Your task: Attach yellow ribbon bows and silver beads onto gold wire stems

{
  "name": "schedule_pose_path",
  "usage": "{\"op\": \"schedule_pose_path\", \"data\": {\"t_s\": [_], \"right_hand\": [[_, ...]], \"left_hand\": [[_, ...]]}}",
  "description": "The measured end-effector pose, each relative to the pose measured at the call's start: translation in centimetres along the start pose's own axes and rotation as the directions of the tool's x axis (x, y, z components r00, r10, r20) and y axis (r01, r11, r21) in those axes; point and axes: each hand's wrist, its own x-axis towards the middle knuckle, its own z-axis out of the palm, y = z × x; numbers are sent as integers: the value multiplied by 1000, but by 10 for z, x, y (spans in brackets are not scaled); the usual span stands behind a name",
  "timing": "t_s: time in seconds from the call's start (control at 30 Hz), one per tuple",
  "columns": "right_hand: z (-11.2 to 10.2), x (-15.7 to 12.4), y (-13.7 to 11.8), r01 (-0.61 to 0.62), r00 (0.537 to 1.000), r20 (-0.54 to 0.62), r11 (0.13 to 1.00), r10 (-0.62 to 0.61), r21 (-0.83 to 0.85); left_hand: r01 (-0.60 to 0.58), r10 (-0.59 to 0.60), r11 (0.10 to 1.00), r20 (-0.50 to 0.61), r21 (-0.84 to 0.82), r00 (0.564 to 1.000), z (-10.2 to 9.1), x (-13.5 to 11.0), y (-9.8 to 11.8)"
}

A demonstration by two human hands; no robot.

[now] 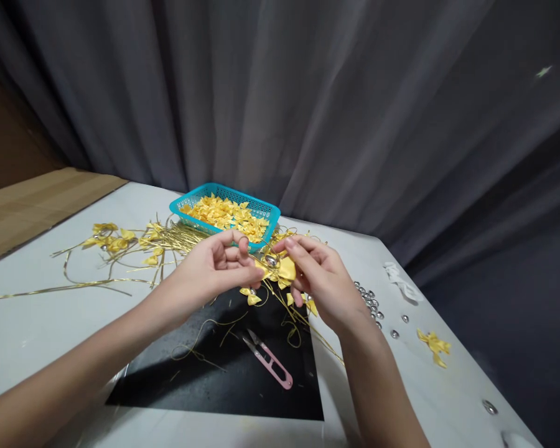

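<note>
Between my two hands is a yellow ribbon bow (287, 269) with a shiny silver bell (271, 261) at its middle. My left hand (221, 261) pinches the bow's left side between thumb and finger. On the other side, the fingers of my right hand (318, 274) close on the bow and its thin gold cord near the bell. Both hands hover above a black mat (205, 386). Below them lie pink thread snips (273, 366), blades pointing up and left, with loose cord pieces beside them.
A turquoise basket (273, 214) full of yellow bows stands at the back. Bundled gold cords (177, 238) and corded bows (114, 239) spread leftward. Several silver bells (371, 302), a crumpled white piece (401, 283) and loose bows (434, 347) lie right. A grey curtain (270, 93) hangs behind.
</note>
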Motion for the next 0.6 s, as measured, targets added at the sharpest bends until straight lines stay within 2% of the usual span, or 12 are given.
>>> {"op": "schedule_pose_path", "data": {"t_s": [0.13, 0.23, 0.5, 0.6], "right_hand": [[-1, -3, -2, -75, 989, 129, 997, 77, -15], [2, -4, -5, -70, 983, 171, 998, 70, -9], [-4, -3, -6, -64, 997, 40, 996, 61, 56], [-7, -3, -7, -47, 999, 2, 999, 47, -10]], "left_hand": [[3, -4, 999, 32, 32, 999, 0, -2, 1], [20, -24, 996, 41, 82, 999, 1, -1, 2], [-38, 43, 995, -56, 93, 998, -4, 1, 5], [-53, 63, 992, -85, 115, 994, -8, 0, 7]]}}
